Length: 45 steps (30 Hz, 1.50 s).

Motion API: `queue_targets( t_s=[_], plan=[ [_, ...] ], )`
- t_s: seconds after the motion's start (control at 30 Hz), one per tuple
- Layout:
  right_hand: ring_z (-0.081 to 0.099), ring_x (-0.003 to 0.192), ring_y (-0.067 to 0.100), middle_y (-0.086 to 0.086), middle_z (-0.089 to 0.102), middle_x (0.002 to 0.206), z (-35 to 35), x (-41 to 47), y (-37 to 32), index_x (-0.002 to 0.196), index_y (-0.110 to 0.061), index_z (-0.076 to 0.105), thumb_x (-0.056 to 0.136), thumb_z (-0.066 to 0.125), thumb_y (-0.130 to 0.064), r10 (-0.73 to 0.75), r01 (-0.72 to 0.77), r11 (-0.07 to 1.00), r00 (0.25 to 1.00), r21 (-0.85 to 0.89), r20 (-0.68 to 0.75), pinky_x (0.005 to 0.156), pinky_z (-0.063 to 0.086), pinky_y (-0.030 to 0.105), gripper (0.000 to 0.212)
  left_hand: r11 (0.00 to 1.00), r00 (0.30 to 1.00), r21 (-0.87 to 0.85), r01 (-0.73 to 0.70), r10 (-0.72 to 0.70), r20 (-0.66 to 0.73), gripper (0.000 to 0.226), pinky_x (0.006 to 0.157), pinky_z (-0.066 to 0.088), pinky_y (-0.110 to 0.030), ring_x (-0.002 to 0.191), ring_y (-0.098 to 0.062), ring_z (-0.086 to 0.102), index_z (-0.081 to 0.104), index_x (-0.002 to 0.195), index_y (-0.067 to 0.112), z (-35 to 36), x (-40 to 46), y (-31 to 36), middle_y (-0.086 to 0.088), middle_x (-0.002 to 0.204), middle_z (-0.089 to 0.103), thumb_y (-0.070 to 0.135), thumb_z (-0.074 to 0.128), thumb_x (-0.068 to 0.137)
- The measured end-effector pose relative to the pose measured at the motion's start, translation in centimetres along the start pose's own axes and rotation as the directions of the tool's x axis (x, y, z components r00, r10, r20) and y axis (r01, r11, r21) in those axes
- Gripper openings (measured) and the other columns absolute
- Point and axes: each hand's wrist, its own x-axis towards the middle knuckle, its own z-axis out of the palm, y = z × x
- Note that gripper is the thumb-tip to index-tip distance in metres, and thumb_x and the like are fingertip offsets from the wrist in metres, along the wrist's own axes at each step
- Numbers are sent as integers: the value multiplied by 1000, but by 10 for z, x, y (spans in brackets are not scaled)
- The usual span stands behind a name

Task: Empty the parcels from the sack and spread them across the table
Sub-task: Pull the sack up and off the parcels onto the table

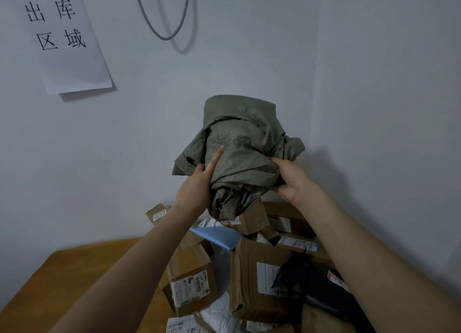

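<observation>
A crumpled grey-green woven sack (pixel 239 148) is held up in the air above the table, bunched into a ball. My left hand (pixel 199 183) grips its left side with the forefinger stretched up along the cloth. My right hand (pixel 289 178) clasps its right side. Below lies a heap of parcels: a brown carton (pixel 192 280) with a white label, a larger carton (pixel 254 277), a black poly bag (pixel 314 287), a blue envelope (pixel 219 235) and a white poly bag (pixel 219 312). They rest piled together on the wooden table (pixel 62 282).
A small carton (pixel 157 214) stands at the back against the wall. A paper sign (pixel 64 38) with printed characters hangs on the wall at the upper left, and a grey cable (pixel 164 20) loops down beside it. The room corner is at the right.
</observation>
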Motion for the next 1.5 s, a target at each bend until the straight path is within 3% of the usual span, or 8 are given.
queue_targets(
  t_s=[0.2,0.33,0.5,0.63,0.97,1.07,1.27,1.5],
  plan=[
    [60,105,30,13,62,122,-15,8,-2,131,-9,54,87,60,9,-145,146,989,978,-5,-149,84,51,42,48,907,971,-420,-35,130,200,92,100,44,-38,126,-25,43,8,146,54,1,4,-8,-6,145,31,12,61,83],
    [59,101,27,14,60,125,-28,11,-1,134,-9,51,88,53,13,-174,157,982,967,-105,-188,77,50,37,51,676,987,-721,152,-66,147,54,74,42,-8,104,-12,51,36,142,22,-9,10,12,-2,124,44,5,43,92],
    [59,98,27,11,61,119,-33,4,2,134,-9,50,90,49,13,-127,105,969,988,-224,-85,69,52,35,49,411,958,-881,234,-253,137,59,101,44,-42,130,-24,40,15,143,38,-5,22,14,4,146,31,45,49,95],
    [58,111,29,12,61,124,-35,1,3,132,-8,52,87,59,9,-92,104,936,994,-337,52,94,49,45,48,206,920,-935,287,-331,210,98,109,36,-53,135,-22,39,11,144,55,-8,27,8,10,153,29,84,57,63],
    [64,96,25,15,67,102,-21,-11,-18,104,1,62,81,57,22,-32,237,777,940,-582,340,79,55,33,32,-40,877,-914,404,-267,399,80,79,57,-41,111,-27,64,45,138,28,-21,9,-14,-6,128,63,72,61,72],
    [65,93,22,14,68,101,-14,-13,-27,104,1,64,82,59,18,-5,288,661,925,-693,381,76,55,27,28,-30,862,-888,459,-225,454,48,78,53,-38,100,-28,68,61,119,17,-24,3,-7,-10,109,71,53,51,88],
    [61,104,23,11,65,109,-10,-14,-35,108,-5,63,85,53,13,43,343,484,910,-805,413,90,53,35,31,46,838,-842,537,-144,526,47,88,51,-43,97,-35,65,61,114,4,-30,1,-2,-21,111,67,30,62,75],
    [59,101,19,2,62,107,-6,-25,-36,101,-22,62,88,49,7,84,368,348,904,-862,420,82,53,28,34,361,860,-784,505,-136,491,8,72,55,-37,85,-23,64,56,105,12,-36,4,18,-7,96,64,14,52,98]
  ],
)
